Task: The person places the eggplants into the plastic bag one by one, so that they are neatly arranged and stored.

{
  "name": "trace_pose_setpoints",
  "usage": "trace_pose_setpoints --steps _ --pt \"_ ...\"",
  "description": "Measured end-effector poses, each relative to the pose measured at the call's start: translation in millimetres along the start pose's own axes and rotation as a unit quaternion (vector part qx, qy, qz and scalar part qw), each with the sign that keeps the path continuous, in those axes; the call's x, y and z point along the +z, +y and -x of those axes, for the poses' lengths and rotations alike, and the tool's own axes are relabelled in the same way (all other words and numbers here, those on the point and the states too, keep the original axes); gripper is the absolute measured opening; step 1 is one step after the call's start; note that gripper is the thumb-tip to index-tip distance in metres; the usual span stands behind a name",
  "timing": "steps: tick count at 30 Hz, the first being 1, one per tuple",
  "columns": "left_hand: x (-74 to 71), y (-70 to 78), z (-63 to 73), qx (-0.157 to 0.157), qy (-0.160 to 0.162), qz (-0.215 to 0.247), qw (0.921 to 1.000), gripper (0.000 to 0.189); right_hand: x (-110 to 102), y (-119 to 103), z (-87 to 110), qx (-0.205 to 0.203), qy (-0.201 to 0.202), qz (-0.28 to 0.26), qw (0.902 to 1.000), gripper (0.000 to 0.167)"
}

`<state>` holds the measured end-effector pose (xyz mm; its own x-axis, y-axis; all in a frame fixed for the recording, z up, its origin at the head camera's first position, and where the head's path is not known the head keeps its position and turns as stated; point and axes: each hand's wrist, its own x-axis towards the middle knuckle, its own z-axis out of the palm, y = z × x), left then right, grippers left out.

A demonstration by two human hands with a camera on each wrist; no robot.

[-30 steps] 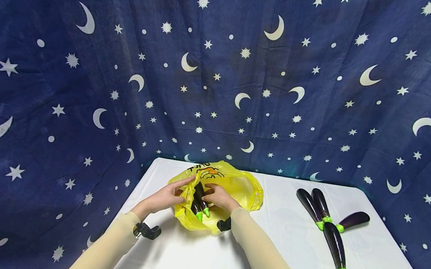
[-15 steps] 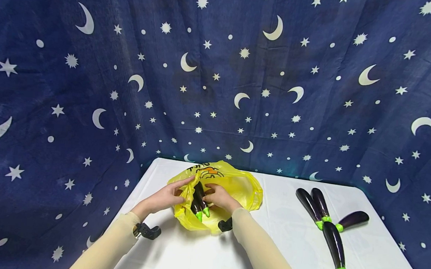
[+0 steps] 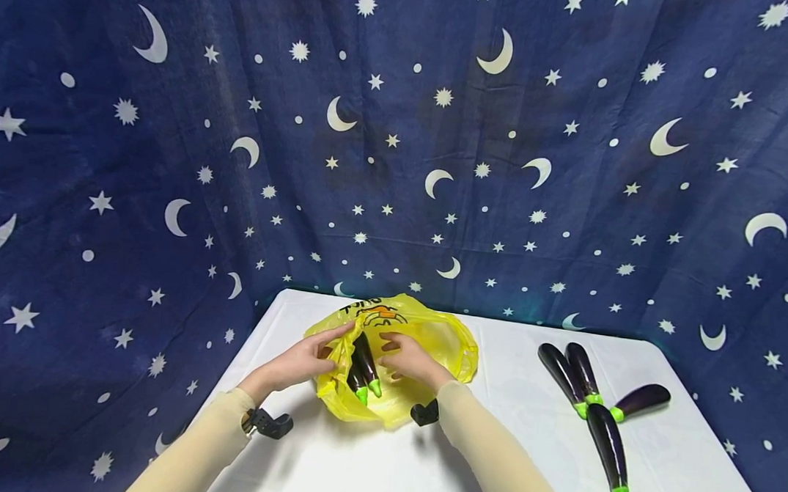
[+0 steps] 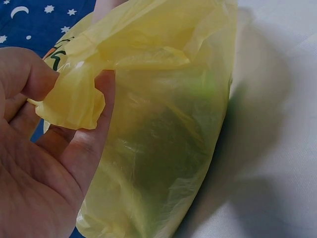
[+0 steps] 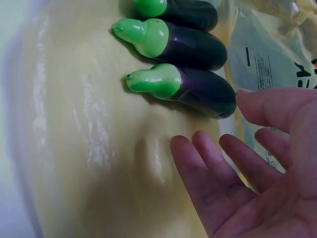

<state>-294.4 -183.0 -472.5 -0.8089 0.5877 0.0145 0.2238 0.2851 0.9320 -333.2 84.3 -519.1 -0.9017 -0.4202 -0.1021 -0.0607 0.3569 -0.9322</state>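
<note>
A yellow plastic bag [image 3: 442, 347] lies on its side on the white table, its mouth toward me. My left hand [image 3: 299, 359] pinches the bag's rim; in the left wrist view the thumb and fingers hold a bunched fold of yellow film [image 4: 74, 99]. Inside, eggplants with green stems lie side by side; two show in the head view, including one eggplant [image 3: 365, 358], and three in the right wrist view, the nearest being this eggplant [image 5: 205, 94]. Beside them my right hand [image 3: 410, 358] has its fingers spread and holds nothing, thumb tip close to the nearest one.
Several more eggplants lie on the table to the right, stems clustered together; one eggplant [image 3: 608, 446] points toward the front edge. A dark blue curtain [image 3: 396, 202] with moons and stars hangs behind the white table [image 3: 506, 398].
My right hand has let go of the eggplant in the bag and drawn back slightly to the right. The left hand stays at the bag's rim.
</note>
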Motion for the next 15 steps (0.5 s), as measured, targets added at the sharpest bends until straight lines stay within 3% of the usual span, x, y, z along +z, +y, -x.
trace_pose_setpoints --steps 15 --pt "2.3 0.5 0.4 0.000 0.004 0.003 1.0000 0.081 -12 -2 36.1 -0.056 -0.011 0.093 0.9940 0.060"
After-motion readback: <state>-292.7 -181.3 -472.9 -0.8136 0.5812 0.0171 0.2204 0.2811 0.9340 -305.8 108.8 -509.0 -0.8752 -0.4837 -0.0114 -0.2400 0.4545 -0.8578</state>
